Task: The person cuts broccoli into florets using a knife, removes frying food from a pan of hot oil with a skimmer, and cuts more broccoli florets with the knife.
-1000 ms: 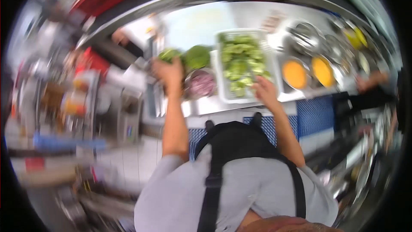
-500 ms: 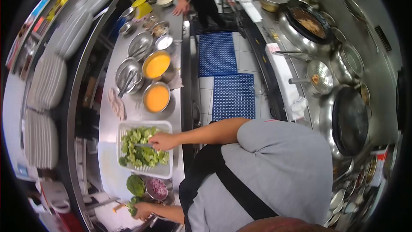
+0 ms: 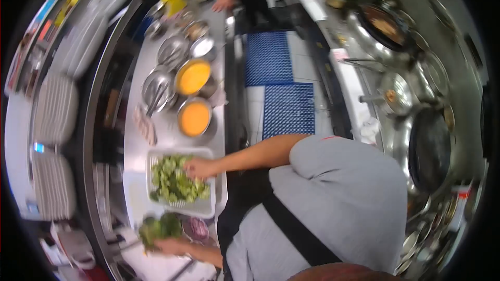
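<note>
My left hand [image 3: 169,245] is at the counter's near end, fingers closed on a green head of broccoli [image 3: 151,231], blurred by motion. Over the white basket [image 3: 211,198] my right hand [image 3: 198,168] is closed. A knife showed in it a moment before; its blade is hard to make out now against the cut broccoli florets [image 3: 177,184] that fill the basket. Close to my left hand stand another broccoli head [image 3: 171,225] and a metal bowl of chopped red onion [image 3: 198,228]. A white cutting board [image 3: 136,198] lies beyond the basket.
Two metal pots of orange liquid [image 3: 194,77] stand beside metal bowls [image 3: 158,91] holding utensils. A crumpled cloth [image 3: 145,126] lies near them. Stacked plates [image 3: 56,109] fill the left shelf. Woks [image 3: 429,143] line the right side. Another person's hand [image 3: 224,1] rests on the counter's far end.
My left hand has moved slightly up and left, and the broccoli in it now shows larger beside the other head. My right hand stays over the basket. The whole view has shifted a little.
</note>
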Action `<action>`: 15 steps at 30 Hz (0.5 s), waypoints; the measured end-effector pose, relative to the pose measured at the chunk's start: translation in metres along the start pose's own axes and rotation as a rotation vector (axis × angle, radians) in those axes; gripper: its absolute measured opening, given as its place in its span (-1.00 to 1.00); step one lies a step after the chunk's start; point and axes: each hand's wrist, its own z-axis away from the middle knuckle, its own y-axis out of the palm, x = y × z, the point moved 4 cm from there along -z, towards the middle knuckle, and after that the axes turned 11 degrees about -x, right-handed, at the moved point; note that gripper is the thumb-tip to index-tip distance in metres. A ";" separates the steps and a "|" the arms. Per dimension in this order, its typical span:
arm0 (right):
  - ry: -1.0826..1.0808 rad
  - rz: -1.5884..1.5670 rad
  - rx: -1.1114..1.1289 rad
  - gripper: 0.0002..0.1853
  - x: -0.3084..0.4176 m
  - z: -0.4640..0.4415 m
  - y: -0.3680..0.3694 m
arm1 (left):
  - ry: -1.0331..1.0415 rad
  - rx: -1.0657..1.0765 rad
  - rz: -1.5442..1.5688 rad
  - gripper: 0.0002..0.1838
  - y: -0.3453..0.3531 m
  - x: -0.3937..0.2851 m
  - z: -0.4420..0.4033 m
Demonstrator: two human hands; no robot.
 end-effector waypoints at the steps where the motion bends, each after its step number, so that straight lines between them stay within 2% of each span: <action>1: -0.192 -0.245 0.022 -0.58 -0.062 -0.042 0.014 | 0.303 0.223 -0.316 -0.51 0.038 0.011 0.039; 2: -0.170 -0.428 0.049 -0.55 -0.094 -0.060 0.006 | 0.460 0.416 -0.436 -0.53 0.056 0.005 0.065; 3: -0.145 -0.610 0.080 -0.52 -0.127 -0.078 -0.001 | 0.446 0.521 -0.387 -0.55 0.068 0.007 0.086; 5: 0.024 -0.411 0.017 -0.49 -0.044 -0.036 -0.025 | -0.053 0.376 0.345 -0.60 0.029 -0.125 0.066; 6: 0.111 -0.317 -0.001 -0.48 0.006 -0.010 -0.041 | -0.141 0.430 0.372 -0.60 0.023 -0.149 0.069; 7: 0.070 -0.247 0.007 -0.47 0.031 0.005 -0.045 | -0.299 0.384 0.488 -0.58 0.040 -0.137 0.096; 8: 0.055 -0.201 0.035 -0.49 0.045 0.015 -0.048 | -0.336 0.403 0.408 -0.56 0.038 -0.142 0.104; 10: -0.011 -0.038 0.158 -0.53 0.065 0.024 -0.049 | -0.340 0.540 0.452 -0.55 0.043 -0.139 0.117; 13: -0.005 0.012 0.161 -0.64 0.059 0.030 -0.039 | -0.376 0.689 0.365 -0.54 0.030 -0.147 0.098; 15: -0.032 0.045 0.199 -0.67 0.049 0.033 -0.037 | -0.266 0.677 0.301 -0.53 0.028 -0.150 0.097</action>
